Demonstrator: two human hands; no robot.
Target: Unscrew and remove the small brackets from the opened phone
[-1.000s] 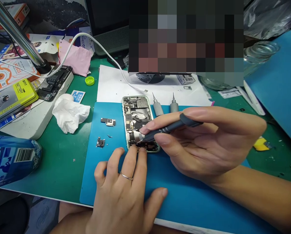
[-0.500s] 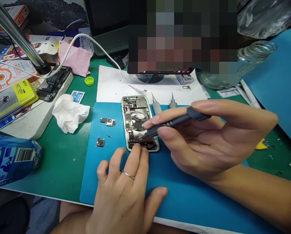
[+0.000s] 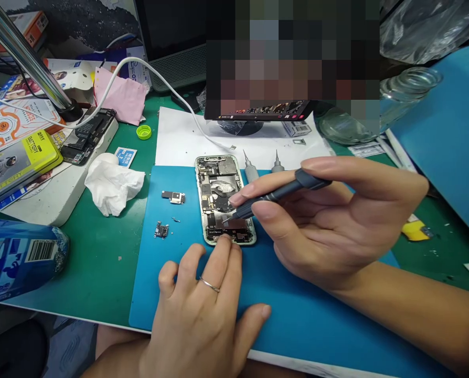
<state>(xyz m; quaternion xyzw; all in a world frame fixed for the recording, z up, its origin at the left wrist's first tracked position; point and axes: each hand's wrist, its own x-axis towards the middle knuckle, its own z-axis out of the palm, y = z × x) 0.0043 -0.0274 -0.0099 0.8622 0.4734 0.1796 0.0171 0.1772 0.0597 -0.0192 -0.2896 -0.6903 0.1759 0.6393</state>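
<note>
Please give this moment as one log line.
left hand: at lower end of open phone | right hand: holds screwdriver, tip over phone | mat: loose parts left of phone

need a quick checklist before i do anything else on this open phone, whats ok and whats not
1. Open phone lying insides up, mostly on the blue mat: ok.
2. Left hand at the phone: ok, fingertips at its near end.
3. Dark screwdriver in hand: ok, gripped by the right hand, tip over the phone's lower part.
4. Tip seated in a screw: cannot tell, too small to see.
5. Small parts contained: not ok, the metal bracket and small board lie loose left of the phone.
6. White cable off the phone: ok, it runs beyond the far end.
</note>
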